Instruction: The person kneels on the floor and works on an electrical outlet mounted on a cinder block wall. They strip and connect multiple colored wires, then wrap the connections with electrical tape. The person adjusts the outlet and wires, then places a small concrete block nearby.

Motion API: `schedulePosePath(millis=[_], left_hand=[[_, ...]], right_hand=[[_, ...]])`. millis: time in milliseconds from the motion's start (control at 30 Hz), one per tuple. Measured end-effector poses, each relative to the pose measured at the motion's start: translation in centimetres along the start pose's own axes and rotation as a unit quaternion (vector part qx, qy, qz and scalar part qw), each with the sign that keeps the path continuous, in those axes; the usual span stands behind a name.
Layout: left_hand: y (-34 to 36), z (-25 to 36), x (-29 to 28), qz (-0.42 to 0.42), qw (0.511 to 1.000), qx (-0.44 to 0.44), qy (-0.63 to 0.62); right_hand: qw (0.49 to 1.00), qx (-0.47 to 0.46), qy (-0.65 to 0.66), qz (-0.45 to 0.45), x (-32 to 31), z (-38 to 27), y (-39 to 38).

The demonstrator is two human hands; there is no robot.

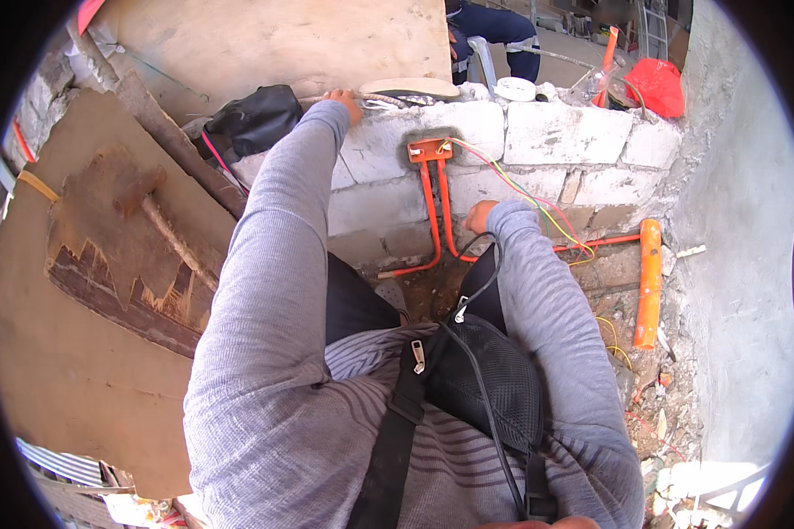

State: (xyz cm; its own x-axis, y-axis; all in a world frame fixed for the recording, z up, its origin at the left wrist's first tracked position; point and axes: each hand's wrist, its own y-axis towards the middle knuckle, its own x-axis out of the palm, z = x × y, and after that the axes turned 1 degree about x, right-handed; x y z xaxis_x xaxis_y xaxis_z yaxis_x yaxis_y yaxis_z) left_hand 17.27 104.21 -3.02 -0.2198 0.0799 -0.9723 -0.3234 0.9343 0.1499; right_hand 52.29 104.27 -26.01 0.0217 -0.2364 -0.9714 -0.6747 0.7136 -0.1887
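My left hand [344, 104] rests on top of the low white block wall [566, 132], beside a black bag [254, 122]; its fingers lie over the top edge. Lower down, my right hand [479, 216] is closed against the wall's face, right of two orange conduits [445, 207]. My wrist and sleeve hide most of its fingers and anything in them. The conduits run down from an orange electrical box [430, 150] set in the wall. Out of the box come thin yellow, red and green wires [512, 181], passing over my right wrist.
A hammer [172, 225] lies on a brown board [88, 370] at my left. An orange pipe [648, 282] stands near the grey plastered wall [745, 220] at right, with rubble below. A red plastic bag [655, 86] sits atop the block wall. Behind it, another person's dark-trousered legs [498, 31] show.
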Motion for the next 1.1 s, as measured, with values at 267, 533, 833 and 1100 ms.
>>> schedulePosePath(millis=[267, 533, 833, 1100], left_hand=[[4.5, -3.9, 4.6, 0.017, 0.998, 0.034, 0.055], [3.3, -4.4, 5.1, 0.024, 0.998, 0.046, 0.044], [1.8, -4.0, 4.5, 0.083, 0.994, 0.070, -0.008], [-0.9, -1.9, 2.2, 0.020, 0.999, 0.035, -0.017]], right_hand=[[0.990, 0.037, 0.032, -0.132, -4.8, -4.2, -2.8], [0.992, 0.040, 0.043, -0.113, -4.6, -4.0, -3.9], [0.993, 0.006, -0.021, -0.112, -3.7, -2.8, -3.8], [0.993, 0.054, 0.015, -0.106, -3.2, -2.2, -4.0]])
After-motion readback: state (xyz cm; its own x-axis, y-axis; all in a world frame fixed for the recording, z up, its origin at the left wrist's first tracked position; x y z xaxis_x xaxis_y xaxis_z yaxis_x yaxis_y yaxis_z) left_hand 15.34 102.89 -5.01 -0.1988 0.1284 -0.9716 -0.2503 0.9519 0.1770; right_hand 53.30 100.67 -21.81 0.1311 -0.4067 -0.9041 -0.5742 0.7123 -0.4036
